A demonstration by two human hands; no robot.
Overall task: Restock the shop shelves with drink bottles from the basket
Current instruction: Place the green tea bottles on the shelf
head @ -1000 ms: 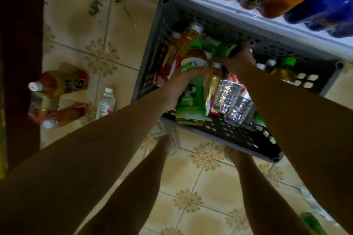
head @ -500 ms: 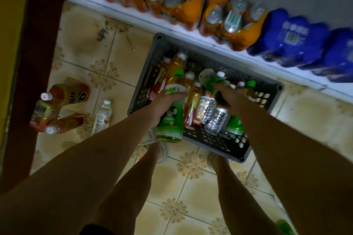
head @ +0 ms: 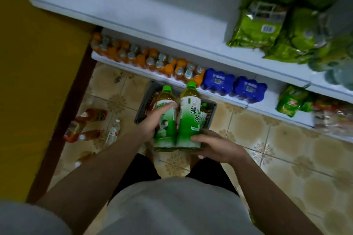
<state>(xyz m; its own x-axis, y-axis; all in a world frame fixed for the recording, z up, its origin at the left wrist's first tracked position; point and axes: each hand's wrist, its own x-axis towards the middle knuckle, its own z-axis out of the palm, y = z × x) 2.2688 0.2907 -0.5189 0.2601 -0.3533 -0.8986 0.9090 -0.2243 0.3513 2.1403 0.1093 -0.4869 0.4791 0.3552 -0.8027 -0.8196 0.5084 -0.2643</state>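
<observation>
I hold two green-tea bottles side by side above the grey basket on the floor. My left hand grips the left green-tea bottle around its label. My right hand grips the right green-tea bottle near its base. Both bottles have green caps and green-and-white labels and stand roughly upright. More bottles lie in the basket, mostly hidden behind the two I hold. The white middle shelf in front of me has a bare stretch.
Orange drink packs and blue packs fill the bottom shelf. Green snack bags lie on the middle shelf to the right. Several loose bottles lie on the tiled floor at the left, beside a yellow wall with a dark post.
Both hands have lifted a green-tea bottle each out of the basket. I have straightened up, so the view now takes in the upper shelves.
</observation>
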